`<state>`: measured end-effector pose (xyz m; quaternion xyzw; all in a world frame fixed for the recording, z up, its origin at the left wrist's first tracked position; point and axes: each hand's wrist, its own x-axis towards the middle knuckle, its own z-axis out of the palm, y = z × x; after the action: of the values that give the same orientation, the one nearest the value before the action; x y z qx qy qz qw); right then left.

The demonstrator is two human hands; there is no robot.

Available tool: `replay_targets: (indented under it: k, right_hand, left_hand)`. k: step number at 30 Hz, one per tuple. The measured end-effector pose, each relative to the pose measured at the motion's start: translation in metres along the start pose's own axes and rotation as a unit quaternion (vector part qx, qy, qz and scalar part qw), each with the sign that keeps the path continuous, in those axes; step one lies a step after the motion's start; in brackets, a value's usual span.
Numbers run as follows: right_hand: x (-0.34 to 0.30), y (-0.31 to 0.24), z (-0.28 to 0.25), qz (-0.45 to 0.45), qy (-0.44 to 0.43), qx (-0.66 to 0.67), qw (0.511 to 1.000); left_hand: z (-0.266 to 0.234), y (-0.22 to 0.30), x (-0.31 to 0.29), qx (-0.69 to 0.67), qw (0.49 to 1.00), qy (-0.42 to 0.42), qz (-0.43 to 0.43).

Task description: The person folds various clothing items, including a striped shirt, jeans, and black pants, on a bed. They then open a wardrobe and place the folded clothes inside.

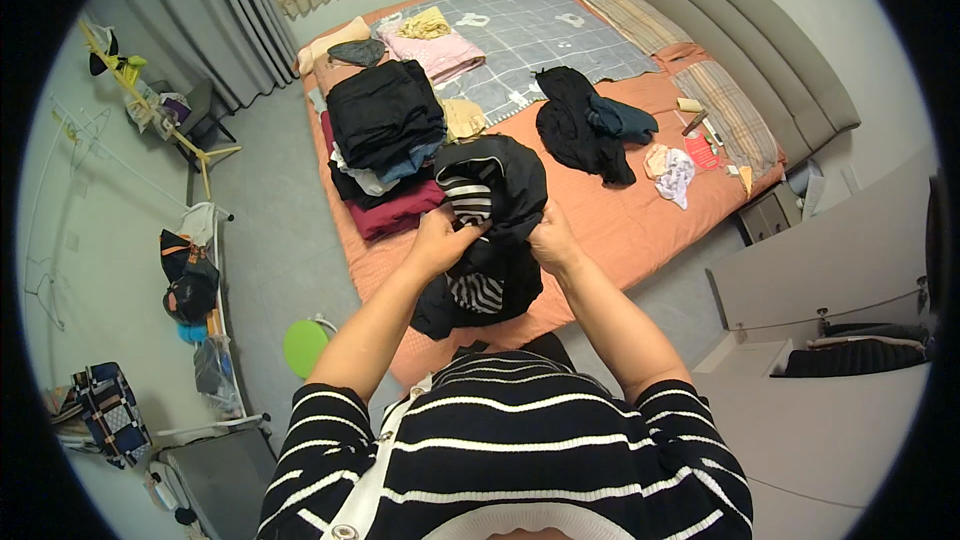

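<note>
Just above the bed's near edge I hold up a black garment [512, 180] whose inside shows black-and-white stripes. My left hand [446, 243] is closed on its left side, thumb over the striped part. Its right side is gripped by my right hand [555, 240], fingers curled into the cloth. Under it, at the bed's edge, lies more black cloth [520, 285] with a striped patch; whether the two are one piece I cannot tell. Close by on the left rises a stack of folded clothes [385, 105], black on top, with a dark red piece [395, 215] low down.
The bed [640, 230] has an orange sheet. Dark crumpled clothes [575, 130] lie to the right, near a small white printed cloth [677, 180]. Farther back is a folded pink quilt [435, 55]. A green round stool [305, 348] stands left; a cabinet [800, 290] is at right.
</note>
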<state>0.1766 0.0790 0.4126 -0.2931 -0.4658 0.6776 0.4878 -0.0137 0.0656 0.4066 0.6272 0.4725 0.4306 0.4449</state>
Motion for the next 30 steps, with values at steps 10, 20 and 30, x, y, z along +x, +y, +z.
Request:
replay_targets:
  k: [10, 20, 30]
  right_hand:
    - [-0.016, 0.025, -0.061, 0.013, 0.236, -0.341, 0.910]
    - [-0.014, 0.027, 0.007, -0.041, -0.130, -0.504, 0.853]
    - [-0.004, -0.061, -0.010, -0.092, 0.072, -0.757, 0.643]
  left_hand:
    - [-0.019, 0.004, 0.005, -0.236, 0.969, 0.057, -0.054]
    - [-0.051, 0.057, 0.034, -0.381, 0.918, 0.105, 0.024]
    - [-0.069, 0.004, 0.018, -0.142, 0.987, 0.049, -0.056]
